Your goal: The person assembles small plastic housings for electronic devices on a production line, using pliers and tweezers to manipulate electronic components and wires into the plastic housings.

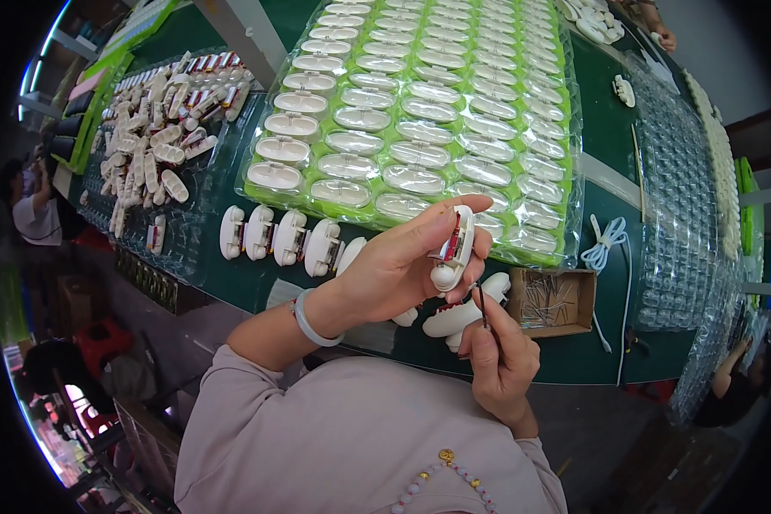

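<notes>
My left hand (403, 261) is closed around a small white oval plastic case (463, 244), raised above the near part of the table. Red and dark inner parts show along the case's open side. Just below and to the right, my right hand (503, 355) pinches a thin dark tool (483, 307); its tip is close to the lower end of the case, and I cannot tell whether they touch. Under my hands lie more white rounded cases (454, 319), partly hidden. To the left, several similar white cases (290, 238) stand in a row.
A large green tray (257, 194) of white oval shells fills the middle. A heap of white parts (150, 141) lies on the left. At right are a cardboard box of thin metal pins (550, 298), a coiled white cable (606, 240) and clear plastic trays (672, 197).
</notes>
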Demonstrator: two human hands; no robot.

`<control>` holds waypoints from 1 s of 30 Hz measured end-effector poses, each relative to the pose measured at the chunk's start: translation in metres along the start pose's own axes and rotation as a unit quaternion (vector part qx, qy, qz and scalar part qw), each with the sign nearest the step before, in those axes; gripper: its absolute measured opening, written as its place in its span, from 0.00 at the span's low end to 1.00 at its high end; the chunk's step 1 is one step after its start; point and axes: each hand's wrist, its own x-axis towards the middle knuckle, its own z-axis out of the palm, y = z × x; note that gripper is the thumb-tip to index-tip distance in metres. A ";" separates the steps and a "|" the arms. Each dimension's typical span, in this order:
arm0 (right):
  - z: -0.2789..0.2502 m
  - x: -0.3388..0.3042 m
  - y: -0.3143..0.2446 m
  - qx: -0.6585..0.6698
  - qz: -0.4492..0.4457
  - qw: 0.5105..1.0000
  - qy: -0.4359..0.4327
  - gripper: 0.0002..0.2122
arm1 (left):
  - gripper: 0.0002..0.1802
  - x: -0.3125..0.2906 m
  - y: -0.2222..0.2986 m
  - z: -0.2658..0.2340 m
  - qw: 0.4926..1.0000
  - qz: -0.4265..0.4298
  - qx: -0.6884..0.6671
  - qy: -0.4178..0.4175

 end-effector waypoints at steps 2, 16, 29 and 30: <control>0.000 0.000 0.001 0.003 -0.001 1.000 0.007 0.15 | 0.27 -0.001 -0.002 -0.004 1.000 0.010 0.000 -0.010; 0.007 0.010 0.020 -0.132 -0.108 0.970 0.175 0.32 | 0.22 0.001 -0.005 0.012 0.988 -0.047 -0.144 -0.024; -0.023 0.009 0.007 -0.150 -0.074 0.960 0.224 0.28 | 0.23 -0.006 -0.004 0.008 0.962 -0.261 -0.078 -0.006; -0.025 0.009 0.008 -0.170 -0.062 0.959 0.218 0.27 | 0.20 -0.006 -0.005 0.007 0.962 -0.256 -0.090 -0.008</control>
